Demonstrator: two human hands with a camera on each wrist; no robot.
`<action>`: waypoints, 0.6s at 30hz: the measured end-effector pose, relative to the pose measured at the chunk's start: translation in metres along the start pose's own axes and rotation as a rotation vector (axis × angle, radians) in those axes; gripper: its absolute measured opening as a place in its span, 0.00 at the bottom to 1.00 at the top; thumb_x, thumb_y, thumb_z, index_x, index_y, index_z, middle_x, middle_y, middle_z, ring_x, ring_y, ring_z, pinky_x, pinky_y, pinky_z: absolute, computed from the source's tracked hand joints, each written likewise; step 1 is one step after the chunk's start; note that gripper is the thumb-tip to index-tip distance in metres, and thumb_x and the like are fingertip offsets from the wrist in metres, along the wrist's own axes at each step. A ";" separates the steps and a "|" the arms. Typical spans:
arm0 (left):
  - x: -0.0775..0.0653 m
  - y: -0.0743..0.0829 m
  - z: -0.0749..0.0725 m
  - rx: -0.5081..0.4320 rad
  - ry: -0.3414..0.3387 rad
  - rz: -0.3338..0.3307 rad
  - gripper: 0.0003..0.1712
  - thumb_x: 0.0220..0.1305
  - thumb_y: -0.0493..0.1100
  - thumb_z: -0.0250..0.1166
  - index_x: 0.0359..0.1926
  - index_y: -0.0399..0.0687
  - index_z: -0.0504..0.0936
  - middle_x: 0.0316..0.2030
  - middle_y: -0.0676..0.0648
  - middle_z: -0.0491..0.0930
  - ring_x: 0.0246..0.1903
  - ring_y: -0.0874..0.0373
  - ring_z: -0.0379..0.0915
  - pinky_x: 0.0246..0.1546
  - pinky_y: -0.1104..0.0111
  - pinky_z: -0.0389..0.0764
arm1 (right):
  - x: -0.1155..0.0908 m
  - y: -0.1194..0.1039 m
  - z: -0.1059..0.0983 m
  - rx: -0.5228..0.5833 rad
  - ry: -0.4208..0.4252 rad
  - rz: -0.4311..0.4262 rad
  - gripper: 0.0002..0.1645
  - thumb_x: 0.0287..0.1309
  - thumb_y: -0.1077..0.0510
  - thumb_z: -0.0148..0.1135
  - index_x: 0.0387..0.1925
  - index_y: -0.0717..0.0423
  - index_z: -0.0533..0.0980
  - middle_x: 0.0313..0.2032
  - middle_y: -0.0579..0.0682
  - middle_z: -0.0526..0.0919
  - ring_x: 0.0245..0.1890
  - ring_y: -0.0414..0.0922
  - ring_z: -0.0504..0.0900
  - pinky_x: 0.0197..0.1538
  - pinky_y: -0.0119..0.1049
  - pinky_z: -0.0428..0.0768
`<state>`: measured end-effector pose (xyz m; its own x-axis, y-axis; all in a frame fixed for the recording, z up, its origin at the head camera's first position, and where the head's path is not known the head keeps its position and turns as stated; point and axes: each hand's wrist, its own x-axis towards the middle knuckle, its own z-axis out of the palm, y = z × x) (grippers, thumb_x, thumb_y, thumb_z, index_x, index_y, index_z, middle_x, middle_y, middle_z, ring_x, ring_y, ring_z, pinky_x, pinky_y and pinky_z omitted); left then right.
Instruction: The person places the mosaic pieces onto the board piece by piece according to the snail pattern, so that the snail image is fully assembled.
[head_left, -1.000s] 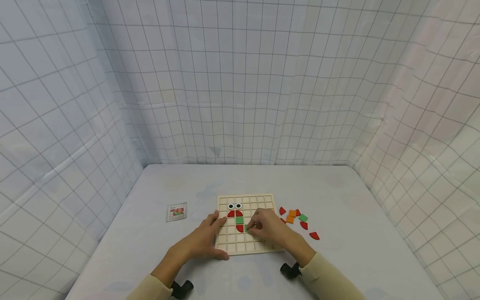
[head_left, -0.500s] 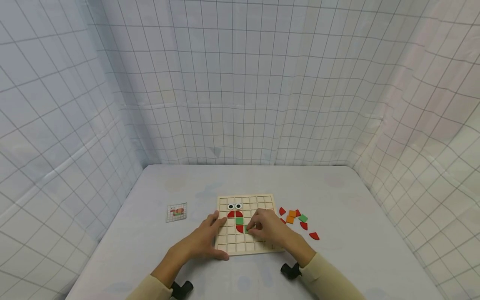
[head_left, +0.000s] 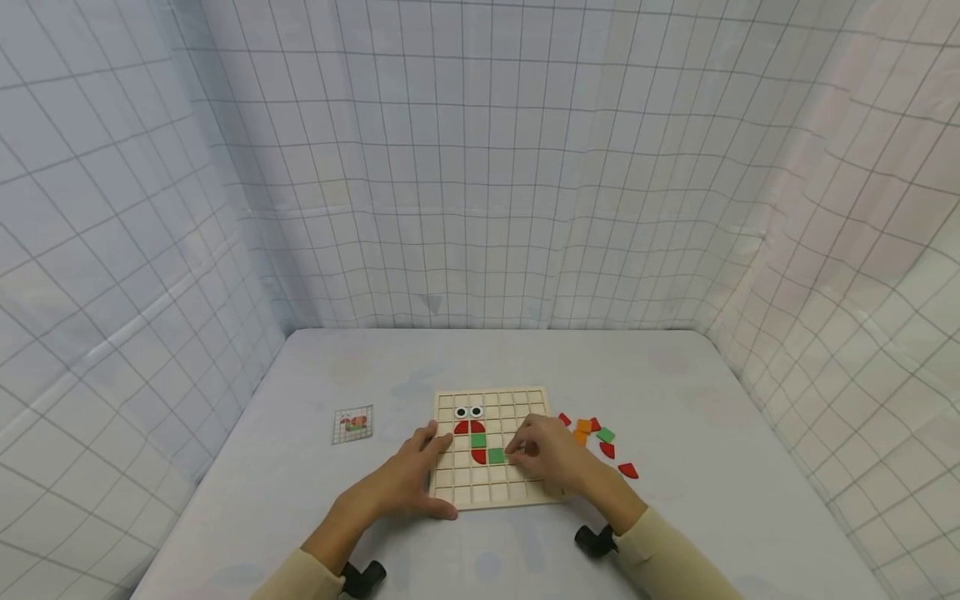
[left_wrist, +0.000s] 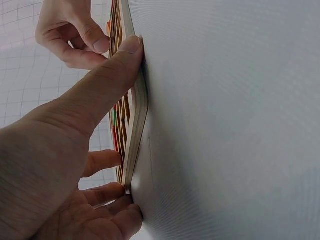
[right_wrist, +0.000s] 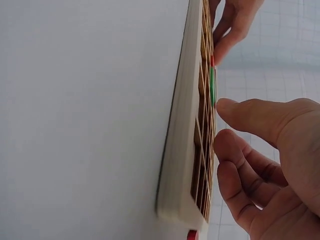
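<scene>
A wooden grid board (head_left: 480,494) lies on the table. My left hand (head_left: 405,477) rests at its near left corner, thumb along the near edge and fingers at the left side. Two eye pieces (head_left: 468,412) sit on the board above red quarter-circle tiles (head_left: 462,427) and a green square tile (head_left: 479,441). Lower down, another red quarter-circle (head_left: 478,457) lies beside a second green square tile (head_left: 497,456). Just right of that tile is my right hand (head_left: 553,454), fingers bent and nothing visible between them. In the right wrist view its thumb is close to the green tile (right_wrist: 212,87).
Right of the board lie loose red quarter-circles (head_left: 628,471), orange squares (head_left: 584,426) and a green square (head_left: 606,435). A small picture card (head_left: 352,424) with a grid lies to the left. White grid-patterned curtains (head_left: 480,167) surround the table.
My right hand has let go of the second green square and moved slightly right, leaving the tile on the board in full view. The left hand stays in place.
</scene>
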<state>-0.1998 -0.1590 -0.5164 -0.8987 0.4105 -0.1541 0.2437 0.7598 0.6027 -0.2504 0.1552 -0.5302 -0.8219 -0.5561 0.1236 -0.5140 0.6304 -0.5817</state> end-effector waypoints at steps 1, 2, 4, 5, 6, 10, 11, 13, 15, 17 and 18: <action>0.000 0.000 0.000 0.000 0.000 0.000 0.73 0.55 0.59 0.95 0.91 0.41 0.65 0.93 0.28 0.52 0.90 0.25 0.56 0.81 0.30 0.74 | -0.001 0.001 -0.002 0.006 0.004 0.007 0.03 0.73 0.59 0.82 0.44 0.50 0.96 0.44 0.43 0.88 0.39 0.35 0.79 0.44 0.28 0.83; 0.000 0.000 0.000 0.001 0.000 -0.001 0.73 0.55 0.59 0.95 0.91 0.41 0.65 0.93 0.28 0.52 0.90 0.25 0.56 0.82 0.30 0.74 | -0.003 0.003 -0.003 0.007 0.010 0.009 0.03 0.73 0.60 0.82 0.44 0.50 0.96 0.44 0.43 0.88 0.39 0.35 0.79 0.44 0.28 0.83; 0.001 -0.001 0.001 0.003 -0.001 -0.001 0.73 0.55 0.59 0.95 0.91 0.41 0.64 0.93 0.29 0.52 0.90 0.26 0.56 0.82 0.30 0.73 | -0.006 0.008 -0.006 0.002 0.022 0.007 0.03 0.73 0.60 0.82 0.45 0.49 0.96 0.44 0.42 0.89 0.40 0.35 0.79 0.44 0.28 0.83; 0.001 -0.001 0.000 0.003 -0.002 -0.002 0.73 0.55 0.60 0.95 0.91 0.41 0.64 0.93 0.29 0.52 0.90 0.26 0.56 0.82 0.30 0.73 | -0.007 0.010 -0.008 0.001 0.029 0.003 0.03 0.73 0.60 0.81 0.45 0.50 0.96 0.44 0.43 0.89 0.39 0.34 0.79 0.44 0.28 0.82; 0.001 -0.001 0.001 0.004 -0.002 -0.003 0.73 0.55 0.60 0.95 0.91 0.41 0.64 0.93 0.29 0.52 0.90 0.26 0.56 0.82 0.30 0.73 | -0.009 0.012 -0.010 0.001 0.038 -0.004 0.03 0.73 0.61 0.81 0.45 0.50 0.95 0.44 0.43 0.90 0.39 0.33 0.79 0.44 0.28 0.82; 0.001 -0.002 0.001 0.005 -0.005 -0.001 0.73 0.55 0.60 0.94 0.91 0.43 0.64 0.93 0.29 0.51 0.90 0.26 0.55 0.83 0.31 0.72 | -0.016 0.020 -0.017 -0.005 0.089 -0.049 0.05 0.72 0.65 0.80 0.43 0.52 0.95 0.41 0.44 0.90 0.36 0.31 0.79 0.40 0.28 0.82; 0.001 -0.002 0.000 0.005 -0.006 0.001 0.72 0.55 0.60 0.94 0.91 0.44 0.64 0.93 0.29 0.51 0.91 0.26 0.55 0.83 0.30 0.72 | -0.018 0.022 -0.019 -0.011 0.106 -0.061 0.05 0.72 0.65 0.80 0.42 0.53 0.94 0.41 0.44 0.90 0.35 0.30 0.79 0.40 0.28 0.82; 0.001 -0.002 0.000 0.015 -0.010 0.013 0.71 0.56 0.60 0.94 0.91 0.49 0.65 0.93 0.28 0.51 0.90 0.24 0.55 0.82 0.29 0.73 | -0.022 0.026 -0.024 -0.025 0.134 -0.075 0.05 0.72 0.66 0.80 0.42 0.54 0.94 0.41 0.45 0.91 0.35 0.30 0.78 0.38 0.28 0.81; 0.001 -0.001 -0.001 0.030 -0.019 0.024 0.68 0.57 0.60 0.94 0.91 0.55 0.67 0.93 0.26 0.50 0.89 0.21 0.56 0.80 0.27 0.74 | -0.025 0.031 -0.028 -0.039 0.154 -0.064 0.04 0.72 0.66 0.80 0.42 0.54 0.94 0.40 0.45 0.90 0.35 0.30 0.78 0.39 0.28 0.81; 0.002 0.000 -0.001 0.050 -0.032 0.031 0.65 0.58 0.60 0.93 0.91 0.60 0.68 0.92 0.24 0.49 0.88 0.19 0.56 0.78 0.25 0.75 | -0.029 0.035 -0.032 -0.059 0.168 -0.036 0.02 0.72 0.64 0.81 0.42 0.55 0.94 0.40 0.44 0.90 0.35 0.31 0.79 0.39 0.28 0.82; 0.001 0.000 -0.001 0.062 -0.038 0.033 0.64 0.59 0.61 0.92 0.91 0.62 0.68 0.92 0.24 0.49 0.88 0.18 0.56 0.77 0.25 0.76 | -0.032 0.038 -0.035 -0.061 0.171 -0.017 0.03 0.71 0.64 0.81 0.43 0.55 0.94 0.40 0.44 0.89 0.36 0.31 0.79 0.40 0.28 0.82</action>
<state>-0.2013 -0.1587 -0.5153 -0.8756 0.4540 -0.1649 0.2963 0.7745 0.5589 -0.2524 0.2156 -0.5283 -0.8403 -0.4695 0.2709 -0.5374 0.6562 -0.5297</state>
